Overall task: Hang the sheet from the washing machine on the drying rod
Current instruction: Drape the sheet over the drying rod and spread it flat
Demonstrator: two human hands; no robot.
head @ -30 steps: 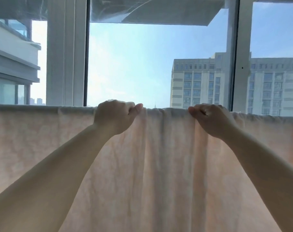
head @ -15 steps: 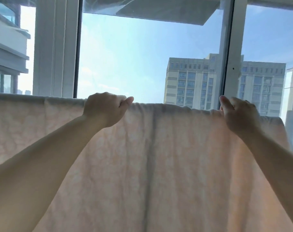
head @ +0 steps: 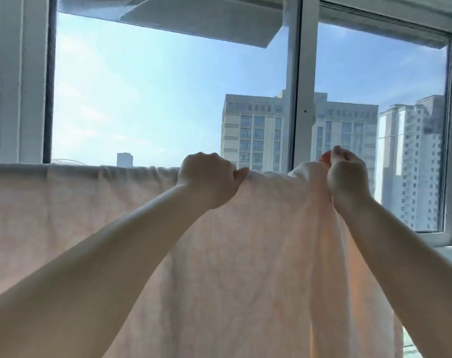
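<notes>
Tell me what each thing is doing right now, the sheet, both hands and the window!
sheet: draped along its top edge, hanging down, bunched at the right end
left hand: closed on the sheet's top edge
right hand: closed on the bunched right end, lifting it slightly
window: looks shut, sunny sky outside

left hand [head: 206,178]: fisted grip, arm raised | right hand [head: 347,177]: fisted grip (knuckles up)
</notes>
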